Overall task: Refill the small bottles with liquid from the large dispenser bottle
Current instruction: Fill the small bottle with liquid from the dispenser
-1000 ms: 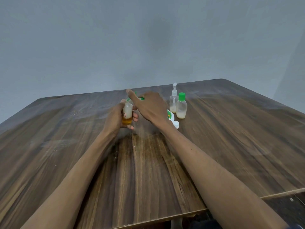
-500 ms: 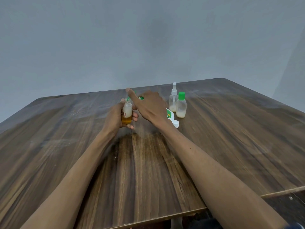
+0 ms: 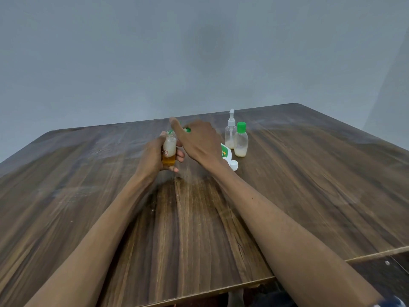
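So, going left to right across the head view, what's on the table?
Left hand gripping the small bottle → right hand → green-and-white dispenser bottle lying down → pump-top bottle → green-capped bottle.

Glossy wood-grain table (image 3: 309, 185), translucent plastic bottles (image 3: 240, 141)

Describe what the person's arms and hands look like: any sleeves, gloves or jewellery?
Both forearms are bare up to the frame edge; no sleeves or gloves show. The left hand and right hand carry no visible rings. A blurred dark-and-white item sits at the lower right corner; unclear what.
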